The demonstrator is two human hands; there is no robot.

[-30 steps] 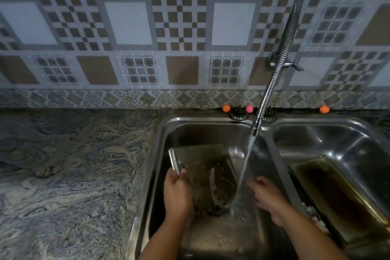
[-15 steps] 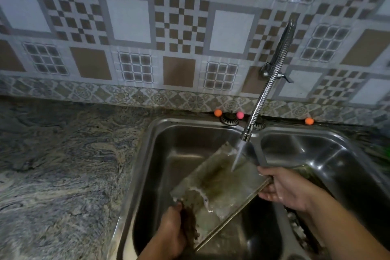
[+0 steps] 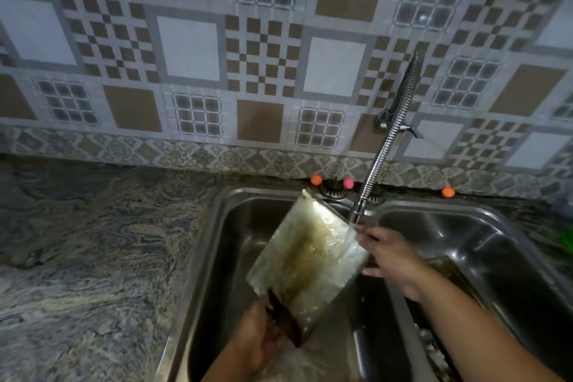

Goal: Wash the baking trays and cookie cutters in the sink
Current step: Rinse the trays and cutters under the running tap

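Observation:
A soiled metal baking tray [image 3: 307,260] is tilted up over the left basin of the steel sink [image 3: 217,226], its far corner raised toward the wall. Water from the flexible tap [image 3: 381,158] runs onto its upper right edge. My left hand [image 3: 263,335] grips the tray's near lower corner. My right hand [image 3: 390,254] holds the tray's right edge, fingers behind it. A second dark, dirty tray [image 3: 446,270] lies in the right basin, mostly hidden by my right arm.
A patterned stone counter [image 3: 93,257] spreads to the left of the sink. Small orange and pink balls [image 3: 315,180] sit along the wall behind the sink. The tiled wall [image 3: 263,56] rises behind. Pale items [image 3: 434,350] lie in the right basin.
The tray has been lifted out of the left basin and tilted steeper under the tap. My right hand moved up to its right edge; my left hand shifted to the lower corner.

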